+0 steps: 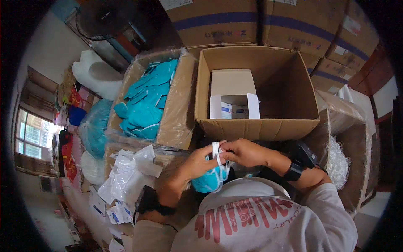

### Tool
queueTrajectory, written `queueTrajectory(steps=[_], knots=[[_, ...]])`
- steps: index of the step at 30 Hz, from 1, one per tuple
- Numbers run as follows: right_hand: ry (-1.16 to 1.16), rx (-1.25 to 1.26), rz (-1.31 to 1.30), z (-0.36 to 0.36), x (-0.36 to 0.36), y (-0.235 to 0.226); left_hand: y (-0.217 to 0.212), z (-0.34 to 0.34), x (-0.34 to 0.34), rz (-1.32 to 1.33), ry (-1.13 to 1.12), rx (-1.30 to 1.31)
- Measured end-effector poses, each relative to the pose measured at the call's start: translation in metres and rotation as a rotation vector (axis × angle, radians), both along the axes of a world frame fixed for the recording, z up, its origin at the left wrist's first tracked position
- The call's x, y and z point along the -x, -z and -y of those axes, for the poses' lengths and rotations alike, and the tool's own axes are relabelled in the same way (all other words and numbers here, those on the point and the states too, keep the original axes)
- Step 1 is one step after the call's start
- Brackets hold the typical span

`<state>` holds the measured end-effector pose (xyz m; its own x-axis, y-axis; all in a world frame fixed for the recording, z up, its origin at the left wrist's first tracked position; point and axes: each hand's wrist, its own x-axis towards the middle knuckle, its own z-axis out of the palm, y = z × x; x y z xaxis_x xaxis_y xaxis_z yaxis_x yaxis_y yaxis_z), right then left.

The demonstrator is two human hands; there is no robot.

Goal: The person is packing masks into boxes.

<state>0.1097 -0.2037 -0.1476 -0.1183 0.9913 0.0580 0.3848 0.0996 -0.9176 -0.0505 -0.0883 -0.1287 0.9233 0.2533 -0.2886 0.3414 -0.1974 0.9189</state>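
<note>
A teal cup-shaped face mask with white edging hangs just in front of my body. White elastic straps run from it up between my fingers. My left hand is closed round the mask's upper part and the straps. From the other side my right hand pinches the straps, its fingertips almost meeting those of the left. Part of the mask is hidden behind my left hand. Ahead on the left, a plastic-lined carton holds a heap of similar teal masks.
Straight ahead stands an open carton with a white box inside. On the right, another carton holds a bundle of white strands. Clear plastic bags and printed packets lie at my left. Stacked cartons stand behind.
</note>
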Motion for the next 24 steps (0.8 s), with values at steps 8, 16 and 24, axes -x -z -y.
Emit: queueTrajectory(steps=[8, 16, 24], knots=[[-0.151, 0.337, -0.038, 0.004, 0.007, 0.000, 0.058, 0.010, 0.023, -0.028, 0.134, 0.027], [-0.408, 0.433, -0.110, 0.018, 0.001, -0.009, 0.039, 0.032, 0.033, 0.062, 0.352, -0.146], [-0.530, 0.625, -0.081, 0.045, -0.012, -0.035, 0.053, 0.064, 0.036, 0.115, 0.356, 0.056]])
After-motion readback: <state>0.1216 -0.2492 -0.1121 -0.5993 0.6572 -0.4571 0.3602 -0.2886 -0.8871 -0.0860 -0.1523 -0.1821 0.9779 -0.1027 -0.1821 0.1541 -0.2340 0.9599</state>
